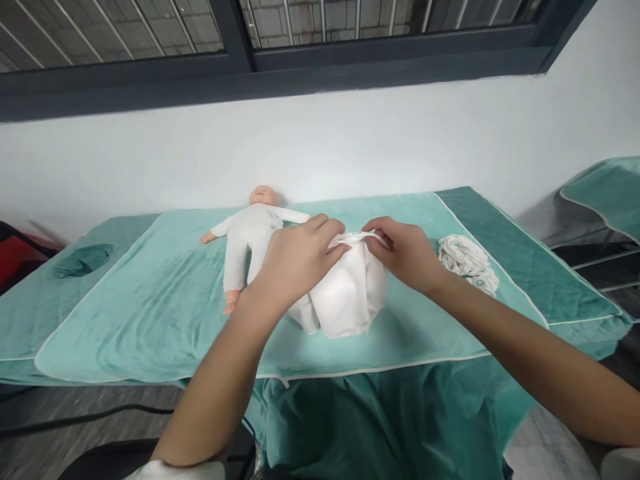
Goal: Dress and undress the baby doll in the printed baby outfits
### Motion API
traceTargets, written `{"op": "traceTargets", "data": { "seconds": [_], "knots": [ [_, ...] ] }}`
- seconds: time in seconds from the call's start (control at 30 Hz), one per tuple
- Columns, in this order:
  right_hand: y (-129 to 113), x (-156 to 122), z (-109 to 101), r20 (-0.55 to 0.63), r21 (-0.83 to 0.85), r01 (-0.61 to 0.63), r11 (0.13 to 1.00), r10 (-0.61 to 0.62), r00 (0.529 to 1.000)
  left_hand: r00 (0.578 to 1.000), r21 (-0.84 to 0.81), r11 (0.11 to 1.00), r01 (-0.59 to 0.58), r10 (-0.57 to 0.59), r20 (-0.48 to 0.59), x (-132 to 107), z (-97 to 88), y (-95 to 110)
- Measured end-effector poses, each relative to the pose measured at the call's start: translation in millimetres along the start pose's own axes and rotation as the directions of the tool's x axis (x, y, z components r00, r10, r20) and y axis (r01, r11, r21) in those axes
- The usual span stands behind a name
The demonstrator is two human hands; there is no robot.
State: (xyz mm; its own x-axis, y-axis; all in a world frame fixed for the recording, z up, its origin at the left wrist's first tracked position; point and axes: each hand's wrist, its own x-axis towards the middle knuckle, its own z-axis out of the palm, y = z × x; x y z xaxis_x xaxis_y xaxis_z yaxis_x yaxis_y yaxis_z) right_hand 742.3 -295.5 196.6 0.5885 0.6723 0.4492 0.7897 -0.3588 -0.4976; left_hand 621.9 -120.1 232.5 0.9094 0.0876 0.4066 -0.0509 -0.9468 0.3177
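Both hands pinch the upper edge of a white baby garment (347, 300) that hangs down to the bed. Its gathered rim carries a small printed pattern, and its exact cut cannot be made out. My left hand (303, 257) is closed on the rim's left side. On the right side of the same rim, my right hand (403, 253) grips with thumb and fingers. Behind my left hand lies a baby doll (257, 230) on its back, dressed in white, with its lower part partly hidden by my wrist. A crumpled white printed cloth (467, 263) rests right of my right hand.
Everything lies on a bed with a teal cover (165, 300) edged in white piping. A white wall (320, 147) and a dark window frame (320, 73) stand behind. A dark green crumpled piece (83, 260) lies far left, near a red item (23, 257).
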Motion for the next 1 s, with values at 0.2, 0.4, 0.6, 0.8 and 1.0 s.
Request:
{"op": "traceTargets", "data": {
  "seconds": [0.2, 0.4, 0.6, 0.8, 1.0],
  "knots": [
    [14.1, -0.5, 3.0, 0.011, -0.475, 0.038, 0.879, -0.037, 0.999, 1.0, 0.224, 0.974, 0.03, -0.03, -0.004, 6.5, 13.3, -5.7],
    [32.1, -1.6, -7.0, -0.084, -0.376, -0.049, 0.925, 0.019, 0.996, 0.976, -0.206, 0.969, 0.137, -0.167, -0.138, 12.4, 26.5, -29.5],
    [50.1, 1.7, -22.5, 0.003, -0.262, -0.064, 0.963, 0.067, 0.998, 0.899, -0.566, 0.732, 0.379, -0.437, 0.037, 5.4, 25.0, -45.4],
    [75.6, 9.1, -41.5, -0.052, 0.047, -0.254, 0.966, 0.256, 0.965, 0.924, -0.26, 0.89, 0.375, -0.337, 0.179, -6.7, 8.0, -64.9],
    [89.9, -1.7, -51.5, -0.164, -0.019, -0.309, 0.951, 0.302, 0.939, 0.89, -0.136, 0.885, 0.445, -0.422, 0.171, -16.7, 4.8, -83.5]
  ]
}}
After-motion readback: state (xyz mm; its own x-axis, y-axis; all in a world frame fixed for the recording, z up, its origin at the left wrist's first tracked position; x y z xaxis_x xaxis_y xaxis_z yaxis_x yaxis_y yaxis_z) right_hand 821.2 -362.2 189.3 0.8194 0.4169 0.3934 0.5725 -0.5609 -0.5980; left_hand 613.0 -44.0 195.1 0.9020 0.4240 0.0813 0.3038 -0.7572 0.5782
